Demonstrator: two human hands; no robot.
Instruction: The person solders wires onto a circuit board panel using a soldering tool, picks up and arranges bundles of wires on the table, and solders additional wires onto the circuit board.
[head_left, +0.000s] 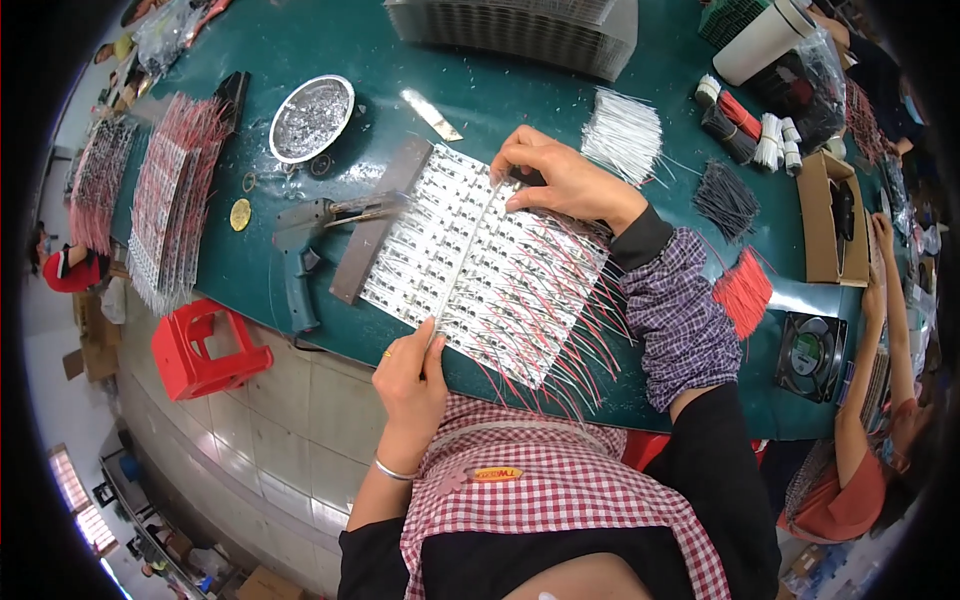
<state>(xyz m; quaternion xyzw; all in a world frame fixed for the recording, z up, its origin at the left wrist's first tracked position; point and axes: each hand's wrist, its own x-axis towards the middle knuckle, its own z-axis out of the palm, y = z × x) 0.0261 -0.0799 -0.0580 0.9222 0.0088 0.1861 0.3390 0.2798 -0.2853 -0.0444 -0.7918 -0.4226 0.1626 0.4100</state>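
PCB panel (410, 265) btwn both hands (412, 378) (565, 180); apron (560, 500) w/ sm. yellow printed badge (497, 474).

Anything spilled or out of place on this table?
Possibly a small spill: silvery specks lie on the table beside the bowl, which holds similar bits, so some may have fallen out. Nothing else stands out.

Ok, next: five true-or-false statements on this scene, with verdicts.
The left hand is at the near end of the pale strip, the right hand at its far end. True.
The red stool stands on the table. False: it stands on the tiled floor.
The teal gun-shaped tool is left of the white panel. True.
The right sleeve cover is plain red. False: it is checked.
The round bowl is right of the loose white wires. False: it is left of them.
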